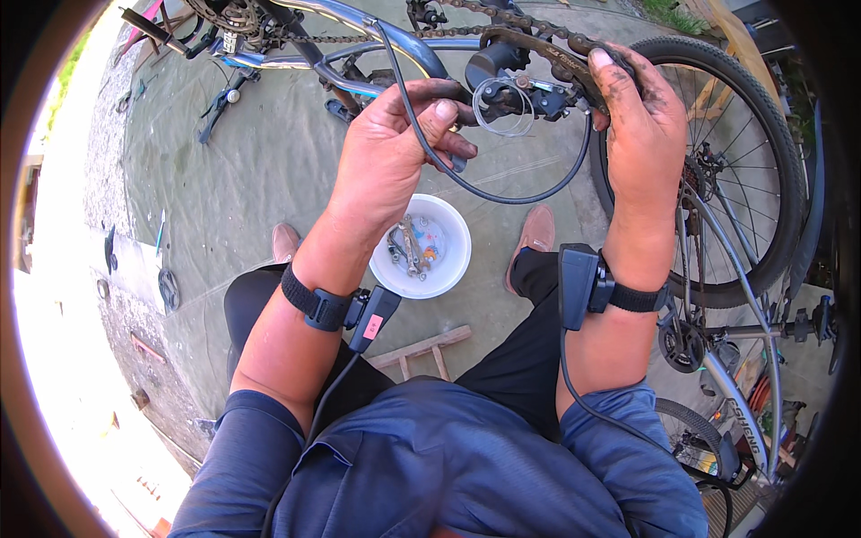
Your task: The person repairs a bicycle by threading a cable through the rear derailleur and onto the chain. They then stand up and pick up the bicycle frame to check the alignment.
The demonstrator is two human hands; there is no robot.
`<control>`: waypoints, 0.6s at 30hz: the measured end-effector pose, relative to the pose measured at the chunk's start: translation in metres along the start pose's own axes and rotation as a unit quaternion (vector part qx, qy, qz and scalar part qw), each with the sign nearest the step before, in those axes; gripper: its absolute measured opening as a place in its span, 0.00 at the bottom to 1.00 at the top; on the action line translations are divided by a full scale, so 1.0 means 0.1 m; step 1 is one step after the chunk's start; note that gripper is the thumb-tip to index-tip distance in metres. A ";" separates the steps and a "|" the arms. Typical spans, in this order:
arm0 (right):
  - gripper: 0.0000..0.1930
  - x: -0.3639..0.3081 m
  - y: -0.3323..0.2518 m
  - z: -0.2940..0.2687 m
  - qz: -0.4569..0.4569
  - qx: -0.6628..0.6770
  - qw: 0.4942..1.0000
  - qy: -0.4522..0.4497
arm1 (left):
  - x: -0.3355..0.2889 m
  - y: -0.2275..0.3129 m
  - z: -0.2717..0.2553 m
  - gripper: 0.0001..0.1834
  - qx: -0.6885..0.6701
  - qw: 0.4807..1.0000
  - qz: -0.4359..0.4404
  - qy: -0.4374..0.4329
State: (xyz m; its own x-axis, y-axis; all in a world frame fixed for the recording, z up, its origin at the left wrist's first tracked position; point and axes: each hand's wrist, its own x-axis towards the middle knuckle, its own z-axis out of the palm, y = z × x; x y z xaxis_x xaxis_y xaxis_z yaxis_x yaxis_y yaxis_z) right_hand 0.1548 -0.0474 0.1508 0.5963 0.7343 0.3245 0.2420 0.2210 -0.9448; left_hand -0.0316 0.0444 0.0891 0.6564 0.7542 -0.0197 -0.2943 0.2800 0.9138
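A rear derailleur (pixel 520 81) with a coil of thin bare inner cable (pixel 503 107) hangs below the bicycle frame at the top. My right hand (pixel 641 112), fingertips blackened with grease, grips the dark derailleur cage (pixel 556 56), thumb on its near face. My left hand (pixel 395 134) is closed at the derailleur's left side, thumb against curled, dirty fingers; what lies between them is hidden. A black cable housing (pixel 502 199) loops down from the frame, across my left hand, and up to the derailleur near my right fingers. The chain (pixel 332 39) runs along the top.
Between my feet stands a white bucket (pixel 456 269) holding small metal parts. A wooden piece (pixel 421 348) lies before my lap. Another bicycle, with a large wheel (pixel 789 179), is close on the right. Tools and parts lie on the green groundsheet (pixel 197 197) at left.
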 end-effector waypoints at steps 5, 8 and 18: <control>0.11 -0.01 0.02 0.00 -0.003 0.001 1.000 -0.003 | 0.00 0.00 -0.01 0.16 0.001 1.000 0.002 -0.002; 0.10 0.01 0.02 0.01 0.000 0.001 1.000 -0.001 | -0.01 0.01 0.00 0.17 0.009 1.000 0.003 0.001; 0.08 0.09 -0.01 0.06 0.033 -0.047 0.998 0.027 | 0.00 0.18 0.08 0.17 0.015 1.000 0.019 -0.001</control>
State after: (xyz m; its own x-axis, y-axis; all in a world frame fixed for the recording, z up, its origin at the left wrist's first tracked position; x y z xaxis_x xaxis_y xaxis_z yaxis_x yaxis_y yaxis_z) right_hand 0.1552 -0.0373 0.1539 0.6527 0.7090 0.2670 0.2712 0.1103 -0.9562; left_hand -0.0313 0.0444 0.1087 0.6468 0.7625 0.0152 -0.2970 0.2335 0.9259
